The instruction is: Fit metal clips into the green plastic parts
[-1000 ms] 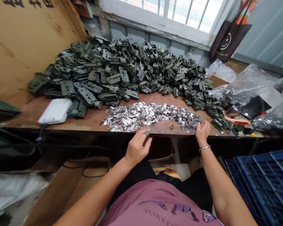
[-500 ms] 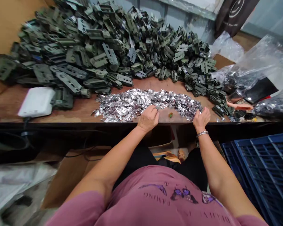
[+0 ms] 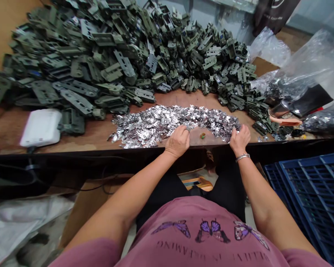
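Note:
A heap of small shiny stamped metal pieces (image 3: 156,124) spreads along the front of the brown tabletop (image 3: 167,99). My left hand (image 3: 179,141) is closed at the heap's near edge, with its fingers curled in; what it grips, if anything, is too small to name. At the heap's right end, my right hand (image 3: 240,139), with a silver bracelet on the wrist, has its thumb and fingers bent together against the pieces; its hold is hidden. Between the two hands lies a small green and brown ring-shaped piece (image 3: 202,136).
Behind the heap rises a large pile of dark green slotted metal housings (image 3: 122,63). A white box (image 3: 41,128) with a cable sits at left. Clear plastic bags (image 3: 308,63) and an orange-handled item (image 3: 285,119) lie at right. Blue crates (image 3: 314,196) stand below, right.
The view has tilted and shifted slightly. Both hands keep nearly the same places by the heap, with only slight finger movement.

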`<state>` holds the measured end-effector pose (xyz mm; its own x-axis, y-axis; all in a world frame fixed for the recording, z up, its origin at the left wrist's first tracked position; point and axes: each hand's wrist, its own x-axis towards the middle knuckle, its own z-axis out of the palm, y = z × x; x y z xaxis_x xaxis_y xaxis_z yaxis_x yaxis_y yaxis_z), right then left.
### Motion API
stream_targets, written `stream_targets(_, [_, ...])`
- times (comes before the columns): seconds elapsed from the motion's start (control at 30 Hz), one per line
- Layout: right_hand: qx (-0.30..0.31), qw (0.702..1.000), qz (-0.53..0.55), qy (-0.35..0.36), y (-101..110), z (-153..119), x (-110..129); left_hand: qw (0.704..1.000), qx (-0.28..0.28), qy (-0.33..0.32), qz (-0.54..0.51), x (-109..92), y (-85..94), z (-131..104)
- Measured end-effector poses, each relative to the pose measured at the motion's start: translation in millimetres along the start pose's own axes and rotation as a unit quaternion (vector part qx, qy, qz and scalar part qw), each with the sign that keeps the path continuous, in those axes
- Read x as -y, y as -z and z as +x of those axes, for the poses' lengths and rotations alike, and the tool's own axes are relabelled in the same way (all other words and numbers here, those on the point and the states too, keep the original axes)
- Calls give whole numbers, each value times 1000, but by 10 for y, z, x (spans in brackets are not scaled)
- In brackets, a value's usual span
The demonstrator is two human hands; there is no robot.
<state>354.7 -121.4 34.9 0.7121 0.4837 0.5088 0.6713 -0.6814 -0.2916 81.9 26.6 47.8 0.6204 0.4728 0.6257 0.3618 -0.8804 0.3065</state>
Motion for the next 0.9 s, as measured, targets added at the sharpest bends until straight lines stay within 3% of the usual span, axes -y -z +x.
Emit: stream_targets(0.9, [6, 1000, -3, -2, -20, 7, -2, 1000, -15, -18, 14, 28, -50, 6])
